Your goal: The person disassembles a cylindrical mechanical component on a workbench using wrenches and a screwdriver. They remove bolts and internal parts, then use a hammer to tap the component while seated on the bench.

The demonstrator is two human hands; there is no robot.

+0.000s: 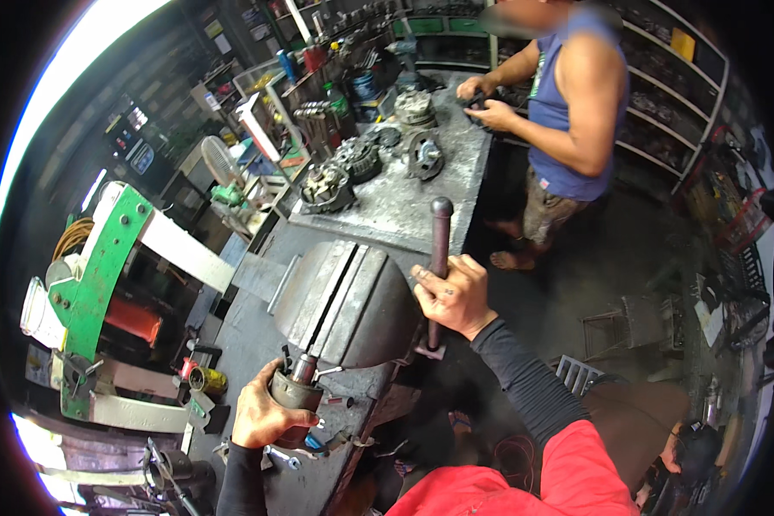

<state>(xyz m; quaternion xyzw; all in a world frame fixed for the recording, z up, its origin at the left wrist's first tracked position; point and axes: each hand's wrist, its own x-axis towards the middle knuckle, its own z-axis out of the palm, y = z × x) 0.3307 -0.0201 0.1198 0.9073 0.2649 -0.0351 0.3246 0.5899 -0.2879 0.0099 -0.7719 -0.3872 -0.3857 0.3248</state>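
Observation:
A large grey bench vise (pixel 378 301) stands in the middle, with a narrow dark gap between its jaws. My right hand (pixel 457 297) is closed around the upright vise handle (pixel 440 234), a dark bar with a rounded knob on top. My left hand (pixel 262 411) wraps round a grey cylindrical metal part (pixel 294 396), whose shiny shaft points up toward the near end of the jaws. Whether the jaws grip that part cannot be made out. Beside it on the bench (pixel 232 361) lie wrenches (pixel 284 458) and small pieces.
A second metal-topped table (pixel 387 219) beyond the vise bears several greasy motor parts (pixel 327 185). A person in a blue sleeveless shirt (pixel 576 112) stands at its right, handling a dark part. A green and white metal frame (pixel 103 284) rises at left. Another person crouches at lower right.

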